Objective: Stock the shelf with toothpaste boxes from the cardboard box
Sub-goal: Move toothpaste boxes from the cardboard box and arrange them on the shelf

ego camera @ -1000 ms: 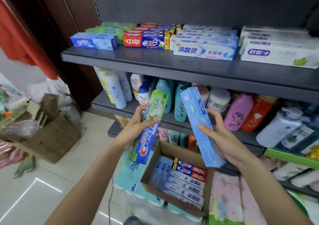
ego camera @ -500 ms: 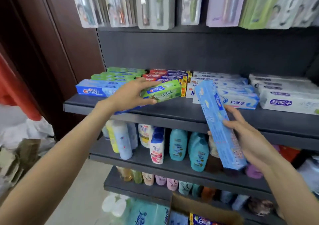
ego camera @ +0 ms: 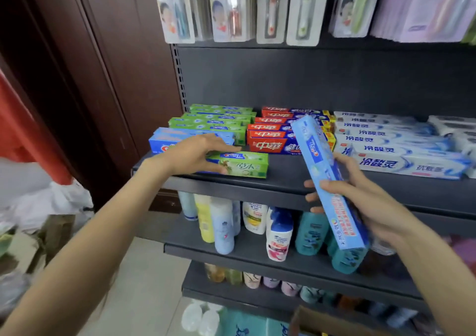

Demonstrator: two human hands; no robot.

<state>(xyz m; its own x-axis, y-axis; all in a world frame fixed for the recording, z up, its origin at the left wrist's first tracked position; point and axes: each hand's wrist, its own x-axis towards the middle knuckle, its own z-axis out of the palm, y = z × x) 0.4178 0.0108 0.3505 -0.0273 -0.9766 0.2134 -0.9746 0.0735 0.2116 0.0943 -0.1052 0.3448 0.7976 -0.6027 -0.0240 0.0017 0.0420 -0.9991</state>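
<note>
While the shelf [ego camera: 296, 181] carries 4 rows of toothpaste, the left hand [ego camera: 190, 155] grips a green box [ego camera: 242, 165] lying at its front edge; the right hand [ego camera: 365, 201] holds a blue box [ego camera: 327, 178] upright, probably placed next beside the blue row.

One view only, worn on the head, so nothing shared with a second camera. Looks forward and slightly down at a dark shelf unit [ego camera: 283, 173] from close range, within arm's reach. Faces the unit a little from its left, with the shelf edges running down toward the right. Wide-angle, with bowed lines at the borders. Both forearms enter from the bottom corners, left hand [ego camera: 190, 155] left of centre, right hand [ego camera: 365, 201] right of centre. Hanging toothbrush packs [ego camera: 231, 8] cut off by the top edge. Lower shelves of bottles [ego camera: 278, 232] below centre. Cardboard box [ego camera: 316, 320] corner just inside the bottom edge. Floor and wooden panel along the left side.
</note>
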